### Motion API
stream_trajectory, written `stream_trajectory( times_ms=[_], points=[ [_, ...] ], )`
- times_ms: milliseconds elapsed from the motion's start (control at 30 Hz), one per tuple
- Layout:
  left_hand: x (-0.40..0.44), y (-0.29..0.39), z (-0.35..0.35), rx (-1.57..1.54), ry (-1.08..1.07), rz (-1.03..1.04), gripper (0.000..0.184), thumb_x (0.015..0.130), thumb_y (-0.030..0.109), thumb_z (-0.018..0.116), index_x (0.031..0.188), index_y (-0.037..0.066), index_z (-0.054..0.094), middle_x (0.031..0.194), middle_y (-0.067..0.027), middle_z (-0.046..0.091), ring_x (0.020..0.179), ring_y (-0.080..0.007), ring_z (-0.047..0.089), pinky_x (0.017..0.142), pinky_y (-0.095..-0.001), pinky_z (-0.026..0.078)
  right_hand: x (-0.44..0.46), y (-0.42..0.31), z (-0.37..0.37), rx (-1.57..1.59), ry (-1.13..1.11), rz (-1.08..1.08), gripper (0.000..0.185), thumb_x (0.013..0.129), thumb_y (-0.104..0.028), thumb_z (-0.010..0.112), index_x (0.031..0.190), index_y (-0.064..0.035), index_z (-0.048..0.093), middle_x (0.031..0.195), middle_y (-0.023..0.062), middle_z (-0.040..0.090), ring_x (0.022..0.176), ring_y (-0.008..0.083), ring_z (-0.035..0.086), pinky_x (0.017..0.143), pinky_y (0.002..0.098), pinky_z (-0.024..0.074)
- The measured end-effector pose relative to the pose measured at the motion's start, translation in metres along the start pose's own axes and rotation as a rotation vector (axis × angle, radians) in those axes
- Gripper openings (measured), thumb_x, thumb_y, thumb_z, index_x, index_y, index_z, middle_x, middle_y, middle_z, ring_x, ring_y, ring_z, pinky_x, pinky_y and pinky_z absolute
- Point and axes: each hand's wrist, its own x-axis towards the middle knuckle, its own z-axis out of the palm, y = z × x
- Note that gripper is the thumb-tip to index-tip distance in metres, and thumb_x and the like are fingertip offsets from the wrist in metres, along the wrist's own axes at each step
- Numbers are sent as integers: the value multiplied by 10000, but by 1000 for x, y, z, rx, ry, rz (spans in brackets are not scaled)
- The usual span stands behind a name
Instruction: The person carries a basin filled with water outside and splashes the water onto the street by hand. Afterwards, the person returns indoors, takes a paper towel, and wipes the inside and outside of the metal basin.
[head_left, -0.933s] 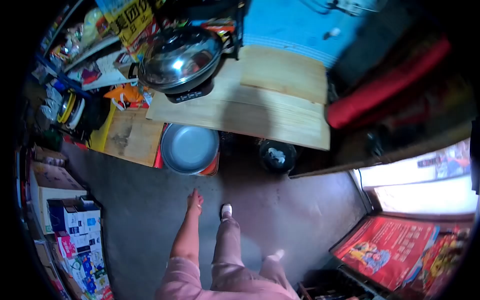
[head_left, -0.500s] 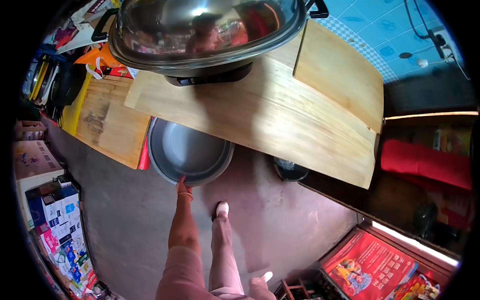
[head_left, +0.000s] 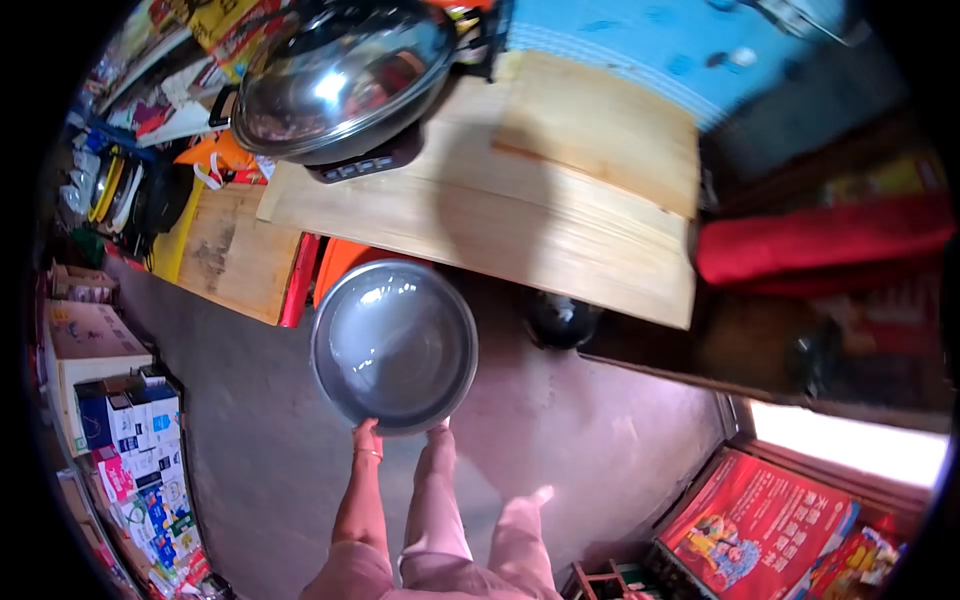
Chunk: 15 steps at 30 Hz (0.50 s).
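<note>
My left hand point(head_left: 368, 437) grips the near rim of a round grey basin point(head_left: 395, 345), its fingers curled at the edge. The basin is tilted toward me and its inside is shiny, with nothing visible in it. It stands out from under the wooden table point(head_left: 380, 216), in front of an orange object point(head_left: 340, 262). My right hand is not in view.
A lidded pan point(head_left: 345, 85) sits on an electric cooker point(head_left: 370, 160) on the table. A board point(head_left: 600, 130) lies behind. Below is a black bin point(head_left: 562, 320). Boxes point(head_left: 140, 440) stand left; a red box point(head_left: 745, 520) lies right.
The basin has come out from under the table toward me, with my left hand on its rim. More of the orange object behind it shows.
</note>
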Motion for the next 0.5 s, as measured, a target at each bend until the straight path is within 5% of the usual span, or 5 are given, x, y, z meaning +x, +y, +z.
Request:
stream_trajectory(
  times_ms=[100,200,367,467,500],
  points=[
    [-98,-39,-8,45,-96,-7,270,692,94,611,941,10,548,940,-77,557,862,-202,526,722,-341,437,73,72,-29,-46,32,-395,152,834,-84,503,898,1,611,810,91,636,733,155,604,608,241,483],
    [-174,-69,-4,31,-420,40,334,719,82,513,1033,-32,515,1027,-108,556,947,-234,529,840,-371,423,54,43,-49,-64,5,-409,245,832,-210,498,978,-34,587,841,136,621,818,204,608,700,330,478],
    [-257,-91,-36,282,-120,-15,253,630,50,496,878,20,537,879,-50,562,834,-207,540,743,-346,451,58,50,-103,-251,81,-535,315,817,-282,507,989,-26,572,903,186,608,844,308,590,744,358,466],
    [-314,-150,12,296,-254,-109,232,605,17,516,835,19,539,849,-80,567,823,-235,552,719,-355,465,71,32,-185,-160,146,-572,336,805,-279,552,1028,-27,561,955,168,608,911,292,580,791,343,459],
    [-305,-171,15,442,-301,-259,360,647,133,555,984,14,508,1000,-115,535,945,-243,511,808,-392,437,87,22,-210,-156,199,-673,375,794,-277,569,1065,-20,534,972,171,601,919,290,576,797,342,456]
  ],
)
